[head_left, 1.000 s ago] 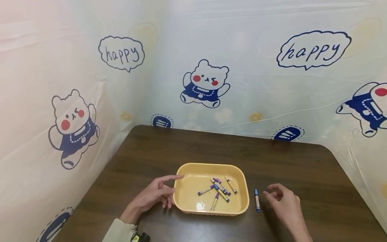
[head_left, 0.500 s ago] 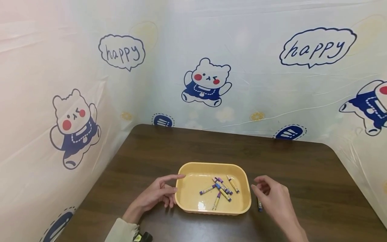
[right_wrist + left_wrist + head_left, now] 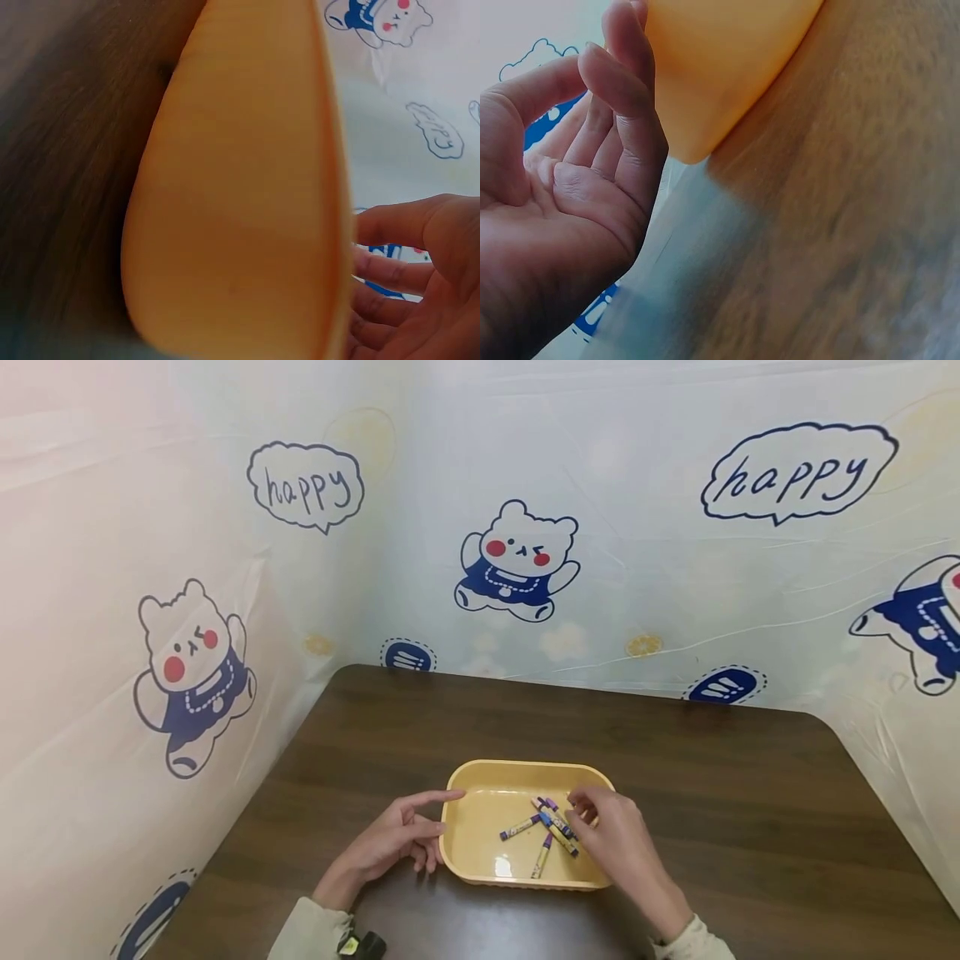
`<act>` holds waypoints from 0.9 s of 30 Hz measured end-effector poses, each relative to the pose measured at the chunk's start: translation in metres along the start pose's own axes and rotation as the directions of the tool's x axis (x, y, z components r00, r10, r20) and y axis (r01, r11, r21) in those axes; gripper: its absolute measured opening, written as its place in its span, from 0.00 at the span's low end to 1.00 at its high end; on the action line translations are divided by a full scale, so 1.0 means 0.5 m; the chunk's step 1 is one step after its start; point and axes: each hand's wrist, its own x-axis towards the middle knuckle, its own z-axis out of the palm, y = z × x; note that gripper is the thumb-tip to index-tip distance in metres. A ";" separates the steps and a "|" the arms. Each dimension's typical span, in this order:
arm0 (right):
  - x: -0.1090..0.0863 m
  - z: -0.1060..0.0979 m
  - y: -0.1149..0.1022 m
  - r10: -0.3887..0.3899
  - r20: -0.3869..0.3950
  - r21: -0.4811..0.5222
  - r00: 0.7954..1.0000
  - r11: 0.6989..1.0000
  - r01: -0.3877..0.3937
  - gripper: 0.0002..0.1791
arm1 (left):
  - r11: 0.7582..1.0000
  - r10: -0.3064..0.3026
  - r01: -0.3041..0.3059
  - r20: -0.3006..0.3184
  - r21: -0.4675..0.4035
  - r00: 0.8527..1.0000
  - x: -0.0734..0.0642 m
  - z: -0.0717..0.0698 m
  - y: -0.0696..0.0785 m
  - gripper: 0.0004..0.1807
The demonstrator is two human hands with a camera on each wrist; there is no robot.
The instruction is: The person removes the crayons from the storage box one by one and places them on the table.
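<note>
A yellow plastic tray holds several crayons with yellow wrappers, among them a blue-tipped crayon and a purple-tipped crayon. My left hand is at the tray's left side, its straight index finger over the rim and its thumb by the outer wall. Over the tray's right side reaches my right hand, fingertips just above the crayon pile. In the right wrist view its loosely bent fingers show nothing held, with the tips behind the tray's wall. That hand and wrist cover the tray's right end.
The tray stands on a dark wooden table with rounded far corners. A pale curtain printed with bears and "happy" bubbles encloses the table at the back and both sides. A black device sits at the left wrist.
My right hand has moved left from beside a blue crayon on the table to over the tray. That crayon is now hidden behind the hand and wrist. The left hand stays put.
</note>
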 end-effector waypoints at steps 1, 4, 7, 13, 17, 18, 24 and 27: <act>0.006 0.009 -0.002 -0.003 0.005 0.000 1.000 1.000 0.003 0.06 | 1.000 0.000 0.000 0.005 0.001 1.000 0.000 -0.001 0.001 0.29; 0.020 0.033 -0.004 -0.017 0.016 -0.001 1.000 1.000 0.017 0.06 | 1.000 -0.008 0.008 0.010 0.003 1.000 0.000 -0.003 0.004 0.29; 0.026 0.055 0.001 -0.039 0.036 -0.001 0.999 0.999 0.039 0.06 | 1.000 -0.015 0.015 0.006 0.008 1.000 0.001 -0.004 0.003 0.30; 0.017 0.086 0.019 -0.048 0.105 -0.074 0.993 0.996 0.055 0.07 | 1.000 -0.017 0.017 -0.001 0.016 1.000 -0.002 0.000 0.003 0.30; 0.011 0.095 0.023 -0.052 0.109 -0.126 0.993 0.990 0.066 0.06 | 1.000 -0.003 0.003 0.006 0.004 1.000 -0.006 0.003 0.001 0.29; 0.010 0.095 0.022 -0.047 0.108 -0.127 0.993 0.990 0.061 0.06 | 1.000 -0.004 0.004 0.004 -0.001 1.000 -0.007 0.003 0.001 0.29; 0.010 0.090 0.024 -0.033 0.107 -0.113 0.994 0.993 0.045 0.08 | 1.000 0.006 -0.006 0.007 -0.015 1.000 -0.006 0.004 0.004 0.29; 0.011 0.089 0.026 -0.032 0.105 -0.113 0.994 0.993 0.044 0.09 | 1.000 0.012 -0.012 0.013 -0.014 1.000 -0.003 0.002 0.005 0.29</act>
